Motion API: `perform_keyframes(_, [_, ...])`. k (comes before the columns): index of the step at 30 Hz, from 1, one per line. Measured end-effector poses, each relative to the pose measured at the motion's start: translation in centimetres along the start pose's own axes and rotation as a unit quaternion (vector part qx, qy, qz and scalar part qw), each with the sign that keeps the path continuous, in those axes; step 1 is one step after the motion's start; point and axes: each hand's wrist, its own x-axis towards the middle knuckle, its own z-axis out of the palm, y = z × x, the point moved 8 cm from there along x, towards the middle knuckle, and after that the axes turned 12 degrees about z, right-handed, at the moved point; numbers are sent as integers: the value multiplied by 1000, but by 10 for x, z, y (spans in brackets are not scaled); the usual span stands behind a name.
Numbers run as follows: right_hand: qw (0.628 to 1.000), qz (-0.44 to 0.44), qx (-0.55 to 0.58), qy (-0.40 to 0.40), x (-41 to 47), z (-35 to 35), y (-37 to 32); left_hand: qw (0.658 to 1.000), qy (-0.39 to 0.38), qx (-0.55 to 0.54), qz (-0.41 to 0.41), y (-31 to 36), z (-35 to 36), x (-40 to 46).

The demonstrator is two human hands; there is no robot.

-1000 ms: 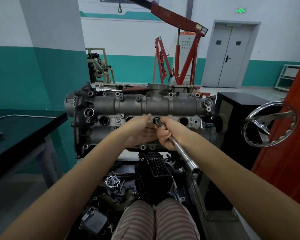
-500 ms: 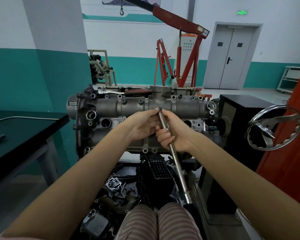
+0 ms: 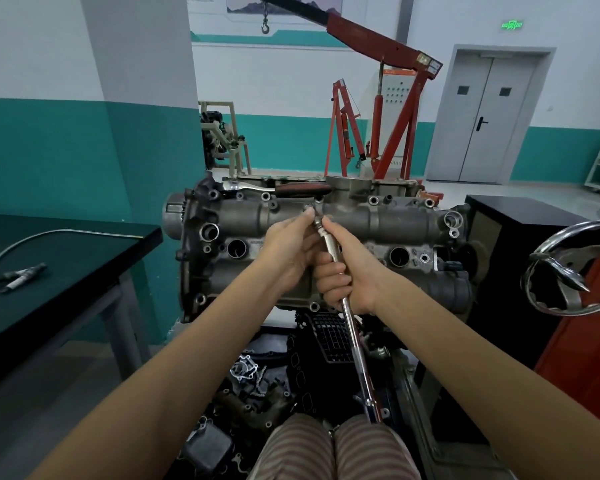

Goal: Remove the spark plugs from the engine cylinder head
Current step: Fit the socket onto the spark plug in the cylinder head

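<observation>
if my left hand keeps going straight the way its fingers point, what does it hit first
Probably the cylinder head: the left hand points up and away, pinching the spark plug at the wrench tip just before it. Depth is unclear.

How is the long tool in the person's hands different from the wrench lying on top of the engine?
The long tool is a thin, bare metal rod, while the wrench has a dark red-brown handle. The long tool is held tilted up: the right hand grips its shaft and the left hand pinches its tip. The wrench lies flat and untouched on the engine. The long tool looks clearly longer. Both have shiny metal parts.
</observation>
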Motion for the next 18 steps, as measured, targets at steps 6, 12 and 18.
perform_keyframes(6, [999, -7, -34, -13, 7, 26, -1, 997, 62, -41, 34, 36, -36, 7])
perform_keyframes(12, [998, -18, -22, -58, 22, 74, -9, 990, 131, 36, 45, 81, -91, 11])
perform_keyframes(18, [991, -82, -98, -45, 60, 154, -16, 949, 22, 309, 58, 124, -135, -6])
